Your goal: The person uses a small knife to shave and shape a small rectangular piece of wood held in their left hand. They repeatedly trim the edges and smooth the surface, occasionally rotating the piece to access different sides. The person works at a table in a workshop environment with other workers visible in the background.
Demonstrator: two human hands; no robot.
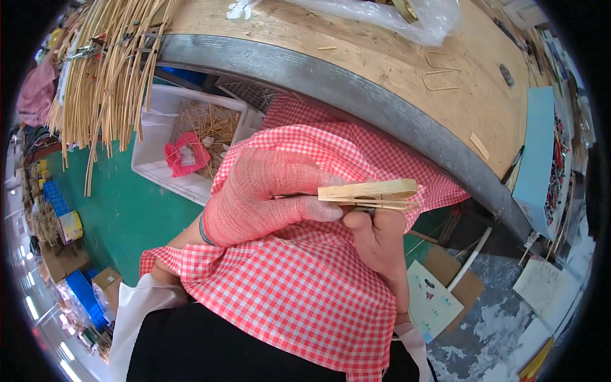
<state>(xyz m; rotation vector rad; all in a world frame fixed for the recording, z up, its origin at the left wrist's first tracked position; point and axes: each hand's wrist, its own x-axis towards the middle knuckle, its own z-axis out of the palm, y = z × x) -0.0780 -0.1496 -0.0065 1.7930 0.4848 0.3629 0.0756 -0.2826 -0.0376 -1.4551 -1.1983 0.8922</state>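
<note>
1. The left hand (264, 197), in a red-and-white knit glove, lies at 9 o'clock, just off the middle of the view; its grip is closed, thumb against fingers, on the end of a folded bamboo strip (369, 191).
2. That pale strip sits at 3 o'clock near the centre, its rounded bend pointing toward 3, with thin slivers (385, 204) running along its lower side.
3. The bare right hand (379, 242) is at 4 o'clock, thumb and a bent finger up against the slivers; I cannot tell whether its grip is pinching them.
4. Beneath both hands, a red-and-white checked cloth (305, 274) spreads toward 6 o'clock.
5. The wooden table (382, 60) arcs from 11 to 3 o'clock, carrying a clear plastic bag (436, 22) at 1 and a light-blue box (534, 146) between 2 and 3.
6. Toward 10 o'clock stands a white bin (149, 149) holding a pink bag (186, 156); farther out hang long thin sticks (108, 83).
</note>
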